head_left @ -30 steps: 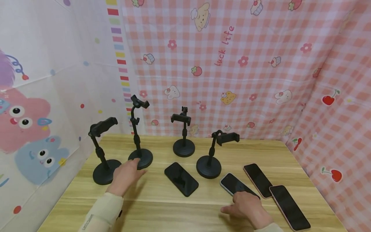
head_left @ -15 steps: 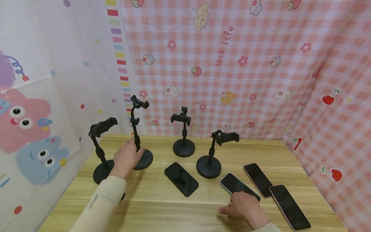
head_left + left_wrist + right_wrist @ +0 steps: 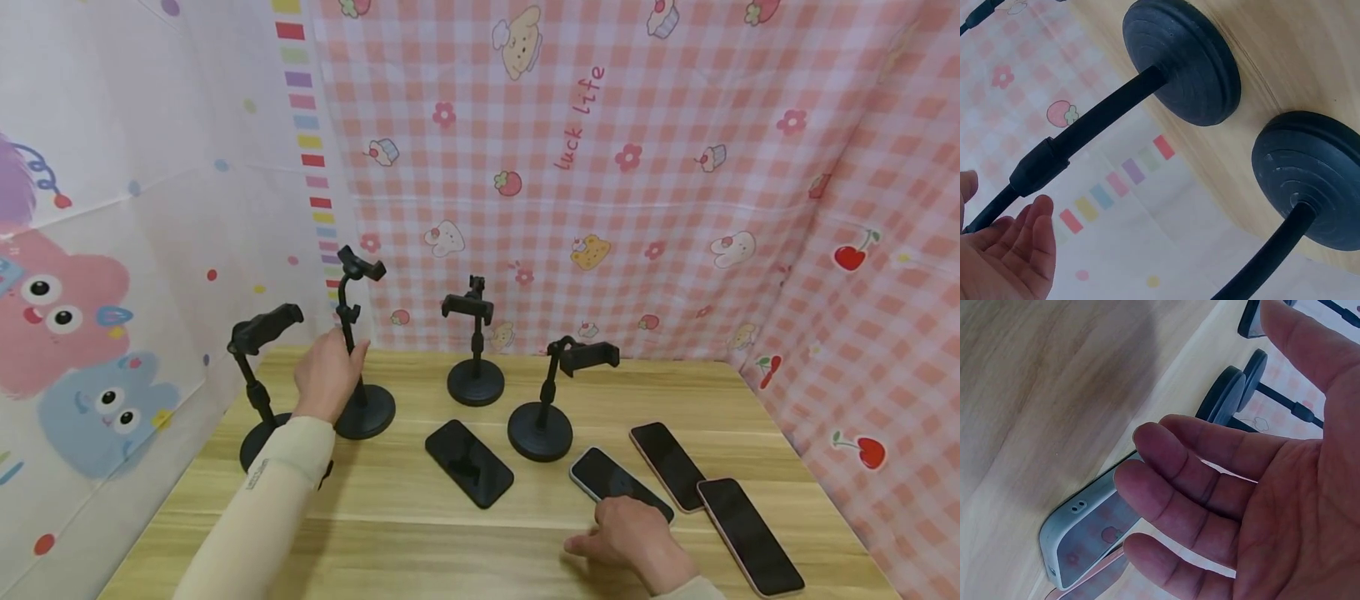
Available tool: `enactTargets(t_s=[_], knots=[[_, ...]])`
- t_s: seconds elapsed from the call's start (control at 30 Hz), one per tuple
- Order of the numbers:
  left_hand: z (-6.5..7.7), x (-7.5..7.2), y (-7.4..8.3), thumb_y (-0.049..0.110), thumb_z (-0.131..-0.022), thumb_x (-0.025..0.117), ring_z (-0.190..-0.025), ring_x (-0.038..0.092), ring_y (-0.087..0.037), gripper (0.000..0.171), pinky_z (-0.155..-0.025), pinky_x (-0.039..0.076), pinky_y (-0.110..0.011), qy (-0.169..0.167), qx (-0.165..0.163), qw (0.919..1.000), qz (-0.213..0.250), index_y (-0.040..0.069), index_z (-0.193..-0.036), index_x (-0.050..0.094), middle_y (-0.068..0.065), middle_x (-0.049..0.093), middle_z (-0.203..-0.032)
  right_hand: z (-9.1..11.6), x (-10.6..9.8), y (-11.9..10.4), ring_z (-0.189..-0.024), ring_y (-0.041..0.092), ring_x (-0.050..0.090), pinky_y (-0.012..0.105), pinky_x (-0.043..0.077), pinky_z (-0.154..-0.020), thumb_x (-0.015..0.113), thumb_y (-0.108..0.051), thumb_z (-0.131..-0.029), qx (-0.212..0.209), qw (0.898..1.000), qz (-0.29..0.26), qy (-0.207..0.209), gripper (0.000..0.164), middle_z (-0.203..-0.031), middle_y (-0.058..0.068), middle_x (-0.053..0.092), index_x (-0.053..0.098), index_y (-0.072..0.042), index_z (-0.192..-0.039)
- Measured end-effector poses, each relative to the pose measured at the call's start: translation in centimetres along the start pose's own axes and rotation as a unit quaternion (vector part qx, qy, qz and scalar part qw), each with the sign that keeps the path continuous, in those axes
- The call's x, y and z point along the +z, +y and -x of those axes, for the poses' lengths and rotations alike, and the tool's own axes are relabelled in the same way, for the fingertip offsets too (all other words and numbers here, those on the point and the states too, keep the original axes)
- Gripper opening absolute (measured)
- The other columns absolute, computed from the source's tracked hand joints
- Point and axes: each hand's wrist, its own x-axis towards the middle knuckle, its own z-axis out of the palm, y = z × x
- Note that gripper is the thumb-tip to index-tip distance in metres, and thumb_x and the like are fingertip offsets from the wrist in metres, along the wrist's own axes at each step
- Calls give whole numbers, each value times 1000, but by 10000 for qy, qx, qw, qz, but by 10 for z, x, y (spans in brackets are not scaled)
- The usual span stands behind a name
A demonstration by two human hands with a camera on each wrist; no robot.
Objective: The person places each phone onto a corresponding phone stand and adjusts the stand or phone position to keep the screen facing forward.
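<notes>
My left hand (image 3: pixel 327 375) is at the pole of the tall black phone stand (image 3: pixel 369 408). In the left wrist view, the stand's thin upper rod (image 3: pixel 999 205) passes between the thumb and the loosely bent fingers (image 3: pixel 1041 234), just beyond its thick collar (image 3: pixel 1040 167). The hand is not closed around the rod. My right hand (image 3: pixel 633 537) hovers low over the near end of a phone with a pale case (image 3: pixel 600 471). Its fingers (image 3: pixel 1147 494) are relaxed, slightly bent and hold nothing; they overlap the phone in the right wrist view.
Another black phone stand (image 3: pixel 258 442) stands left of the left forearm. Two more, a back-middle stand (image 3: pixel 476 383) and a right-hand stand (image 3: pixel 540 433), stand nearby. A black phone (image 3: pixel 468 462) lies mid-table; two pink-edged phones, one farther (image 3: pixel 667 467) and one nearer (image 3: pixel 750 537), lie right.
My left hand has risen from beside the tall stand's base to its upper pole, the forearm reaching farther forward. The right hand, stands and phones have hardly moved.
</notes>
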Motion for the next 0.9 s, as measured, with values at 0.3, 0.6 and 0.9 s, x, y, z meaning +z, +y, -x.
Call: enactTargets(t_s=[0.3,0.6,0.9], knots=[[-11,4,3,38,-97,52,-67,63,-41,44,-52,50,-54,578,-295,9979,87,-3,-85,63,-26,69,-80,-1,1,0,-69,22,53,47,51,-65,68,-64,-71,24,10000,26,-22,59,-78,8,62,65,-6,-79],[-12,6,6,35,-97,53,-66,63,-42,44,-53,51,-56,798,-241,9964,150,-4,-82,66,-28,70,-77,-2,2,1,-70,22,55,48,51,-65,68,-65,-71,14,10000,59,-25,59,-79,7,63,64,-6,-80],[-10,5,11,33,-97,53,-65,63,-40,40,-54,50,-54,681,-183,9969,359,-3,-84,67,-25,71,-78,0,2,1,-68,21,53,48,51,-65,68,-65,-70,-12,10000,0,-45,61,-78,7,63,65,-5,-81]])
